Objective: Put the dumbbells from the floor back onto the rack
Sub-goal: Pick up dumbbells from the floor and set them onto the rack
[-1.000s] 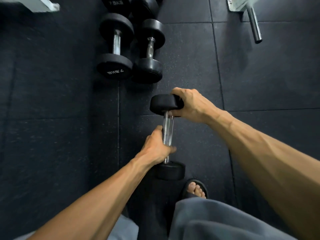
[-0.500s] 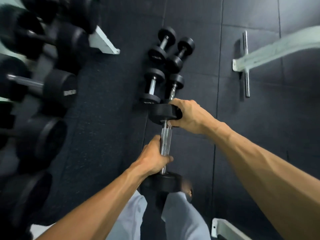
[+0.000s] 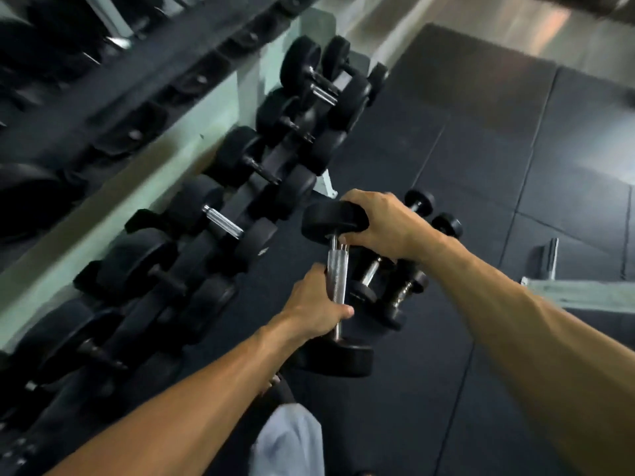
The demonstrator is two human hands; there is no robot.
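Observation:
I hold a black dumbbell (image 3: pixel 336 269) with a knurled chrome handle, lifted off the floor in the middle of the view. My left hand (image 3: pixel 314 309) is wrapped around its handle. My right hand (image 3: pixel 381 226) grips the far black head. Behind and below it, several more dumbbells (image 3: pixel 388 297) lie on the dark rubber floor. The pale green rack (image 3: pixel 192 132) runs diagonally along the left, with several black dumbbells (image 3: pixel 240 221) resting on its lower tier.
A pale metal frame with a chrome peg (image 3: pixel 553 269) sits on the floor at the right. My foot in a sandal (image 3: pixel 278 386) and grey trouser leg (image 3: pixel 292 441) are below the dumbbell. Dark rubber floor tiles (image 3: pixel 481 149) stretch to the far right.
The view has swung up and left, bringing the rack's long row into sight. The held dumbbell has risen with both hands still on it, and the floor dumbbells now lie behind it.

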